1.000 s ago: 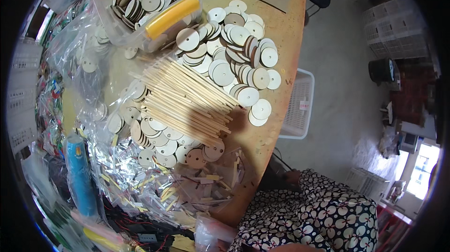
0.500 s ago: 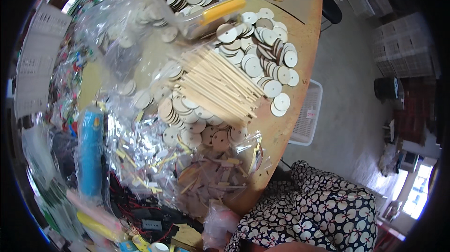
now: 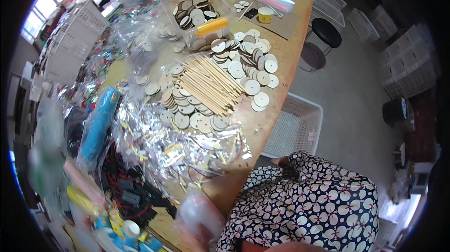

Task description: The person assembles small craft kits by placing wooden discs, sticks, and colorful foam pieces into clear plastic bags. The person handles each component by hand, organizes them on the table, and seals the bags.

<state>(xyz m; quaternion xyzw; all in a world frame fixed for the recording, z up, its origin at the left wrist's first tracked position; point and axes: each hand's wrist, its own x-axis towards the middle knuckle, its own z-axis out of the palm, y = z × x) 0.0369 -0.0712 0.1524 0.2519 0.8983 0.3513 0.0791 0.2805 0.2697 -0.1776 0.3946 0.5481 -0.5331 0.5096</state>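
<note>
At the lower edge, my left hand (image 3: 202, 237) is partly in view, blurred. Its fingers are against a clear plastic bag (image 3: 199, 212) with something pale and pinkish inside, and they seem closed on it. Of my right hand (image 3: 281, 160) only a small patch of skin shows beside the patterned cloth, at the table edge; its fingers are hidden. Beyond the bag lie many small clear packets (image 3: 173, 146) holding thin yellowish and dark parts. Farther up, a bundle of wooden sticks (image 3: 208, 85) rests among round wooden discs with centre holes (image 3: 251, 87).
A clear bin with orange handles (image 3: 190, 29) holds more discs. Near it stands a yellow cup (image 3: 265, 15) on a cardboard sheet. On the left are a blue wrapped roll (image 3: 99, 121) and black battery boxes with red wires (image 3: 133, 196). A white basket (image 3: 286, 128) and black stool (image 3: 326, 33) are on the floor.
The view has shifted, so the far table, cup and stool show more fully. The plastic bag appears farther left, and fingers now show at it.
</note>
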